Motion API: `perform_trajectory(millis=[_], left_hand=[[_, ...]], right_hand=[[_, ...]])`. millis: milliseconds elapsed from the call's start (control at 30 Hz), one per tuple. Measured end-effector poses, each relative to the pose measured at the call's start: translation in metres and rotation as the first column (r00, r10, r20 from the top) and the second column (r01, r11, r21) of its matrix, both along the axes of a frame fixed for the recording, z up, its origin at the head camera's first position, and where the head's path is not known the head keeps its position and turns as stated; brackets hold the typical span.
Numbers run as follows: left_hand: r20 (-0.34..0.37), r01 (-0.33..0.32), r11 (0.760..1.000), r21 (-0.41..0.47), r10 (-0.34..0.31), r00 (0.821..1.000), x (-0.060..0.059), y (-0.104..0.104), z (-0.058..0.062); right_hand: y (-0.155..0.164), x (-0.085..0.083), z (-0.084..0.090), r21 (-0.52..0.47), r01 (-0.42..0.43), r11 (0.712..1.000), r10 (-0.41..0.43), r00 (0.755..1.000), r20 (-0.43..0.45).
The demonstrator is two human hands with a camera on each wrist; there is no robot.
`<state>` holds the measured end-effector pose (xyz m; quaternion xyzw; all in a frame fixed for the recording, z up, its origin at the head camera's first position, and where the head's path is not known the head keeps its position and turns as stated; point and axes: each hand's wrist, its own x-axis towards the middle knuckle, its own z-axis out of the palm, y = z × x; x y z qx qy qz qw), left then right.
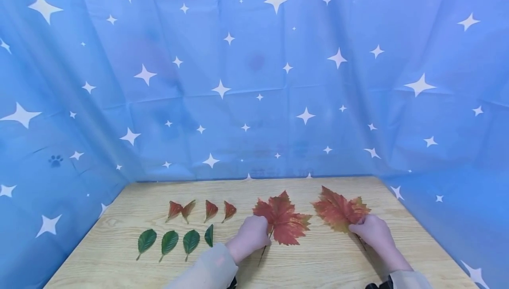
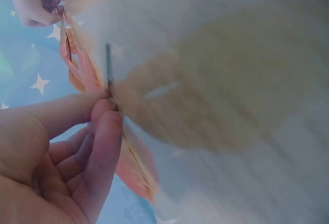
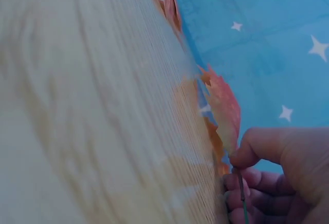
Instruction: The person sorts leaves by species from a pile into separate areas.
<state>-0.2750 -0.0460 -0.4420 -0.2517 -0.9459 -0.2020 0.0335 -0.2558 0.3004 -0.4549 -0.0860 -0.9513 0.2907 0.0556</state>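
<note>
Two large red-orange maple leaves lie toward the right half of the table. My left hand pinches the thin stem of the left maple leaf, whose blade spreads to the right of the fingers. In the left wrist view, thumb and forefinger of the left hand meet on that dark stem. The right maple leaf points up and left, and my right hand pinches it where blade meets stem. The right wrist view has the right hand with its thumb on the stem and the blade rising beyond.
Left of the hands, a row of small folded red leaves lies above a row of green leaves. The rightmost green leaf is close to the left sleeve. A blue star-patterned curtain surrounds the wooden table.
</note>
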Motion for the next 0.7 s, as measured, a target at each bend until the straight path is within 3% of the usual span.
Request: perform_trajectory(millis=[100, 200, 333, 500, 600, 700], left_hand=[[0.006, -0.017, 1.0, -0.003, 0.017, 1.0, 0.001, 0.001, 0.0], [0.112, -0.024, 0.997, 0.068, 0.016, 0.994, 0.0, 0.0, 0.0], [0.265, -0.043, 0.985, 0.165, -0.002, 0.964, -0.002, -0.002, -0.001], [0.357, -0.051, 0.977, 0.207, -0.027, 0.934, -0.005, -0.006, -0.002], [0.394, -0.058, 0.971, 0.232, -0.04, 0.918, -0.008, -0.01, 0.0], [0.366, -0.054, 0.974, 0.222, -0.032, 0.93, -0.01, -0.013, 0.001]], right_hand=[[0.0, -0.001, -0.001, -0.002, -0.008, 1.0, 0.008, 1.0, -0.004], [0.001, 0.0, -0.002, -0.003, -0.01, 1.0, 0.01, 1.0, -0.008], [0.002, 0.0, -0.003, -0.006, -0.006, 1.0, 0.006, 1.0, -0.013], [0.003, -0.002, -0.006, -0.021, -0.007, 1.0, 0.007, 1.0, -0.011], [0.004, -0.003, -0.006, -0.029, -0.005, 1.0, 0.005, 1.0, -0.007], [0.006, -0.004, -0.008, -0.038, -0.007, 0.999, 0.007, 1.0, -0.001]])
